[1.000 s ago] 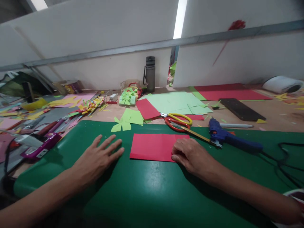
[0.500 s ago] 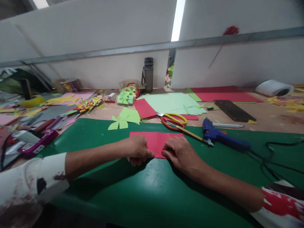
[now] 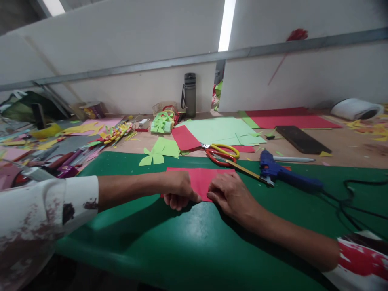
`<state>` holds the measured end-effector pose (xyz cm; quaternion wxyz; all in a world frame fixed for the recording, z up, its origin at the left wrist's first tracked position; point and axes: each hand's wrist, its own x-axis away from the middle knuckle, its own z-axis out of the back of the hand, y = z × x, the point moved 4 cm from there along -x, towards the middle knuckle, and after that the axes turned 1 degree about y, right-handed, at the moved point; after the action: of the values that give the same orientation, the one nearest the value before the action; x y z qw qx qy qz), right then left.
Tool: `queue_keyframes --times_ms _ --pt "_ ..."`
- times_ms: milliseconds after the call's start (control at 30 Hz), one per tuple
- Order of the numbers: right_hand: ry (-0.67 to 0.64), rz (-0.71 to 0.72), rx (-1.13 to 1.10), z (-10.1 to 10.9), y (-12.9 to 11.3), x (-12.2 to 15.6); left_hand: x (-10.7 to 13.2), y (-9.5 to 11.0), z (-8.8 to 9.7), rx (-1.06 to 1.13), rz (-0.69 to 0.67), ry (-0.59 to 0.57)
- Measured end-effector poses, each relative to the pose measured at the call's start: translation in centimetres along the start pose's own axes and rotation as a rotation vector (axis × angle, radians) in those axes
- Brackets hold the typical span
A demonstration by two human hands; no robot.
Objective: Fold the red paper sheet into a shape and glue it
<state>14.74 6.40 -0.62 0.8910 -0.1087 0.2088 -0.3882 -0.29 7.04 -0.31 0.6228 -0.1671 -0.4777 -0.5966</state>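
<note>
A sheet of red paper [image 3: 198, 182] lies on the green mat [image 3: 188, 238] in front of me, with crease lines across it. My left hand [image 3: 178, 189] is closed over its left part, fingers curled under and the thumb pressing at the near edge. On the right, my right hand [image 3: 226, 192] is closed with thumb and fingertips together on the same near edge. Just beyond the paper are scissors [image 3: 222, 153] with red and yellow handles. A cutter with a yellowish body [image 3: 247, 169] lies beside them.
A blue glue gun [image 3: 281, 173] with a black cord rests at right, near a phone [image 3: 303, 139] and a white pen [image 3: 294, 159]. Green paper leaves [image 3: 153, 155], pale green sheets [image 3: 218, 130] and a bottle [image 3: 190, 97] stand or lie behind. Paper scraps and tools crowd the left.
My left thumb has slid a little to the right along the paper's near edge, and the left forearm has shifted the same way. My right hand stays in place on the paper.
</note>
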Motion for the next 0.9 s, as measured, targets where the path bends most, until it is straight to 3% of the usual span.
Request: queue_keyframes --times_ms 233,667,900 --pt "0.008 0.008 -0.009 0.0 0.2 0.1 0.6 -1.8 0.4 0.043 -0.006 0.034" --pt "0.020 0.021 -0.024 -0.2 0.4 0.1 2.5 -8.0 1.4 0.133 0.058 0.115" --pt "0.006 0.013 -0.033 -0.1 0.3 0.1 3.7 -11.2 2.4 0.106 0.049 0.216"
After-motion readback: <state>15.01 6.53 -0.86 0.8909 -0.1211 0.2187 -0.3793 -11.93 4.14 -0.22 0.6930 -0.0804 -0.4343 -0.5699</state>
